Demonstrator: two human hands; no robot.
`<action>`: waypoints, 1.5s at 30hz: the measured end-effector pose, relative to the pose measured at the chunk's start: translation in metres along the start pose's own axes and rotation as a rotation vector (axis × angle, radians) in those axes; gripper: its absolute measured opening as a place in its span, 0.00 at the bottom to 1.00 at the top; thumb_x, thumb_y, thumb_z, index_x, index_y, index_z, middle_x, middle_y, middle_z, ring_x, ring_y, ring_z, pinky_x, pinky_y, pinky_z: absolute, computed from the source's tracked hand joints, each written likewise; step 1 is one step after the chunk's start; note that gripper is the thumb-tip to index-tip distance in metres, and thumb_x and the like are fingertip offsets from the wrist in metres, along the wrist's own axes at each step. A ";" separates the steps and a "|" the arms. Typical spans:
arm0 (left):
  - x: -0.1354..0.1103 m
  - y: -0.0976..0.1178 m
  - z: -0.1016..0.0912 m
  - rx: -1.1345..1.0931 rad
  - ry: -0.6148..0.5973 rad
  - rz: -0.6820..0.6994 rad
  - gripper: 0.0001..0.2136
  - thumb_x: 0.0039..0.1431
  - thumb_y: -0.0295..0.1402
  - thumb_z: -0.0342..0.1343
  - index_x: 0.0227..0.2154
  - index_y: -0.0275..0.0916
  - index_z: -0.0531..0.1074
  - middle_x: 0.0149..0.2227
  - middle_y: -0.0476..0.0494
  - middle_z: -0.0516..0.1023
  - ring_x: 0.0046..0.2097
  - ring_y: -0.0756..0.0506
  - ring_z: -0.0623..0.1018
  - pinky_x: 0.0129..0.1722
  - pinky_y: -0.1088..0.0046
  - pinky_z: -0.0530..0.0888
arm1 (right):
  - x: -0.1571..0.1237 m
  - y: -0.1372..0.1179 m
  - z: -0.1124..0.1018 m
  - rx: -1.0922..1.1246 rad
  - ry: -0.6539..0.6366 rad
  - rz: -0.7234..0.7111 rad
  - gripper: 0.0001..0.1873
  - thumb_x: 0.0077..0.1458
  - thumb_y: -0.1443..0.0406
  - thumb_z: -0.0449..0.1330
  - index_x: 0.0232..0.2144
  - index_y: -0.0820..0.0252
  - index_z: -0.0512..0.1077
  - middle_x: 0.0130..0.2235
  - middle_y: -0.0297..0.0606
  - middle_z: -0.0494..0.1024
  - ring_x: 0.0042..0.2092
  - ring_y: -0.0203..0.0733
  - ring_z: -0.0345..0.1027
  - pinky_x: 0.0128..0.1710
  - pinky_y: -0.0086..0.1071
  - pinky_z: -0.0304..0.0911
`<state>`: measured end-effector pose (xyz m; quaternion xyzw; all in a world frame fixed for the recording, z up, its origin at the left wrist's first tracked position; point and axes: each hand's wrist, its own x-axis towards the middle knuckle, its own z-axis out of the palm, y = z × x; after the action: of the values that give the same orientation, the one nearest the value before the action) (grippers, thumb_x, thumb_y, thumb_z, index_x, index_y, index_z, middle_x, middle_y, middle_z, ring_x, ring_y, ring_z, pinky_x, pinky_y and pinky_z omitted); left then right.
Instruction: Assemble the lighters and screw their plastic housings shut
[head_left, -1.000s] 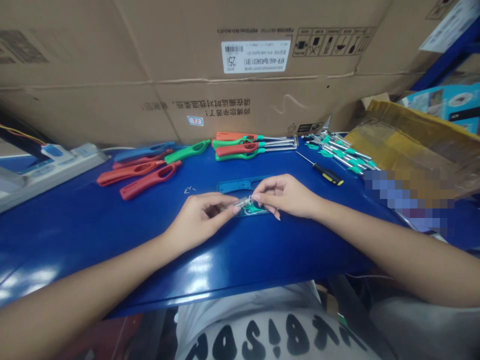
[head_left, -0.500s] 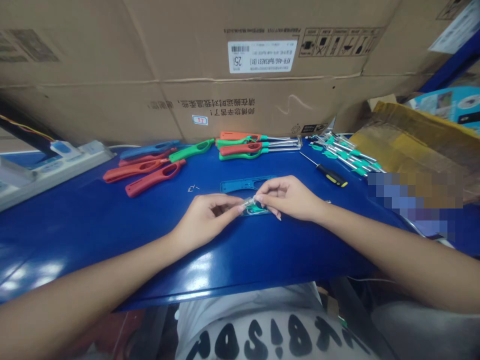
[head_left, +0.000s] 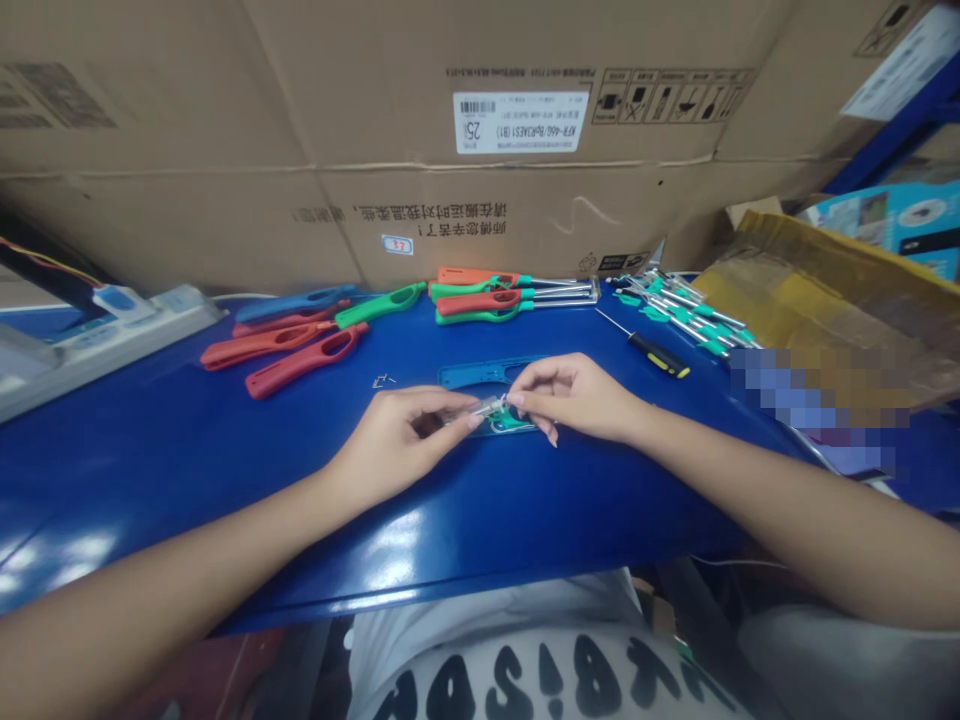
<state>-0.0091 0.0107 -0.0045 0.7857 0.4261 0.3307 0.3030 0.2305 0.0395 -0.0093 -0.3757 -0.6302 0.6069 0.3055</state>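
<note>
Cardboard cartons (head_left: 480, 150) are filling the whole background, rising straight behind a glossy blue worktable (head_left: 225, 440). Near the middle of that table, the left hand (head_left: 397, 440) and the right hand (head_left: 574, 395) are meeting fingertip to fingertip over a small clear part (head_left: 484, 407). The left thumb and forefinger are pinching one end of it, while the right thumb and forefinger are closing on the other end; the remaining right fingers are curling loosely, one long nail pointing down at the table. What the clear part is stays hard to make out, since the fingertips are covering most of it.

Under the hands, a teal piece (head_left: 512, 423) is lying flat, mostly hidden. Just behind the hands, a blue lighter shell (head_left: 480, 373) is lying open on the table. Farther back, left of the hands, red, blue and green lighter handles (head_left: 300, 335) are lying loose; directly behind, assembled lighters (head_left: 510, 293) are stacked. Right of them a screwdriver (head_left: 652, 352) is resting, and metal rods (head_left: 679, 305) are piled beyond it. Two tiny screws (head_left: 382, 379) are lying left of the shell. A pixelated patch is masking whatever is sitting at the table's right edge.
</note>
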 end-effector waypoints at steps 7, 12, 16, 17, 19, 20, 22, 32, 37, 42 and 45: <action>-0.001 -0.002 0.003 -0.021 -0.007 -0.021 0.10 0.62 0.39 0.61 0.40 0.40 0.83 0.39 0.44 0.85 0.33 0.48 0.80 0.31 0.75 0.74 | 0.000 -0.001 0.001 0.008 0.002 0.006 0.23 0.48 0.50 0.71 0.31 0.65 0.74 0.19 0.27 0.72 0.18 0.29 0.64 0.18 0.24 0.66; -0.002 -0.003 0.004 -0.036 -0.036 -0.025 0.10 0.63 0.39 0.61 0.41 0.40 0.83 0.39 0.45 0.85 0.35 0.48 0.80 0.32 0.76 0.74 | -0.001 -0.003 0.000 -0.035 -0.006 0.018 0.23 0.47 0.50 0.71 0.31 0.65 0.74 0.20 0.28 0.72 0.19 0.29 0.64 0.18 0.24 0.66; -0.003 -0.005 0.005 -0.035 -0.037 -0.024 0.09 0.63 0.37 0.61 0.41 0.40 0.83 0.39 0.47 0.85 0.33 0.50 0.79 0.31 0.78 0.72 | -0.002 -0.004 0.000 -0.048 -0.015 0.020 0.23 0.47 0.50 0.71 0.30 0.65 0.75 0.19 0.28 0.71 0.18 0.28 0.63 0.17 0.24 0.64; -0.003 -0.005 0.005 -0.034 -0.037 -0.024 0.09 0.63 0.37 0.61 0.41 0.41 0.83 0.39 0.47 0.85 0.32 0.51 0.79 0.30 0.79 0.72 | -0.002 -0.004 0.000 -0.050 -0.016 0.021 0.23 0.48 0.50 0.71 0.30 0.65 0.75 0.19 0.27 0.71 0.18 0.28 0.63 0.17 0.24 0.64; -0.003 -0.006 0.006 -0.036 -0.037 -0.024 0.09 0.63 0.37 0.62 0.41 0.41 0.83 0.39 0.48 0.85 0.32 0.51 0.79 0.30 0.79 0.72 | -0.002 -0.004 0.001 -0.054 -0.014 0.022 0.23 0.48 0.50 0.71 0.30 0.65 0.75 0.19 0.28 0.71 0.18 0.28 0.63 0.18 0.24 0.64; -0.003 -0.006 0.006 -0.038 -0.040 -0.025 0.09 0.63 0.37 0.62 0.41 0.41 0.83 0.39 0.48 0.85 0.32 0.51 0.79 0.30 0.79 0.72 | -0.002 -0.004 0.001 -0.056 -0.012 0.020 0.22 0.48 0.51 0.71 0.30 0.65 0.75 0.19 0.28 0.71 0.18 0.28 0.63 0.18 0.24 0.64; -0.003 -0.006 0.007 -0.042 -0.049 -0.026 0.09 0.64 0.37 0.61 0.42 0.41 0.83 0.39 0.48 0.85 0.33 0.51 0.79 0.30 0.78 0.72 | -0.002 -0.003 0.001 -0.060 -0.006 0.009 0.21 0.48 0.51 0.71 0.30 0.65 0.75 0.19 0.28 0.71 0.18 0.28 0.63 0.17 0.24 0.63; -0.002 -0.003 -0.002 0.085 -0.040 0.115 0.09 0.65 0.36 0.60 0.44 0.41 0.81 0.40 0.48 0.84 0.35 0.51 0.79 0.34 0.79 0.73 | 0.000 -0.003 0.000 -0.031 -0.036 -0.002 0.21 0.49 0.51 0.70 0.31 0.65 0.74 0.18 0.26 0.70 0.17 0.27 0.61 0.14 0.22 0.58; 0.000 -0.002 -0.014 0.191 -0.040 0.159 0.12 0.65 0.37 0.60 0.47 0.39 0.78 0.39 0.49 0.83 0.34 0.51 0.78 0.37 0.77 0.74 | 0.000 -0.004 0.001 -0.040 0.005 0.010 0.19 0.53 0.53 0.68 0.31 0.65 0.74 0.20 0.27 0.71 0.17 0.27 0.61 0.14 0.22 0.61; 0.003 0.001 -0.023 0.302 -0.122 0.172 0.09 0.65 0.37 0.59 0.43 0.42 0.80 0.37 0.48 0.82 0.38 0.48 0.78 0.37 0.74 0.73 | 0.001 -0.003 -0.001 -0.022 0.032 0.008 0.14 0.54 0.57 0.66 0.32 0.65 0.75 0.23 0.29 0.73 0.18 0.26 0.61 0.14 0.22 0.62; 0.004 0.002 -0.025 0.309 -0.165 0.193 0.09 0.65 0.37 0.58 0.43 0.42 0.80 0.39 0.46 0.82 0.40 0.46 0.78 0.40 0.71 0.73 | 0.001 -0.003 -0.002 -0.026 0.045 0.008 0.12 0.54 0.59 0.66 0.32 0.65 0.76 0.24 0.30 0.74 0.19 0.26 0.61 0.14 0.22 0.61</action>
<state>-0.0257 0.0183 0.0126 0.8844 0.3685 0.2233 0.1794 0.2313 0.0413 -0.0063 -0.3957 -0.6294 0.5914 0.3121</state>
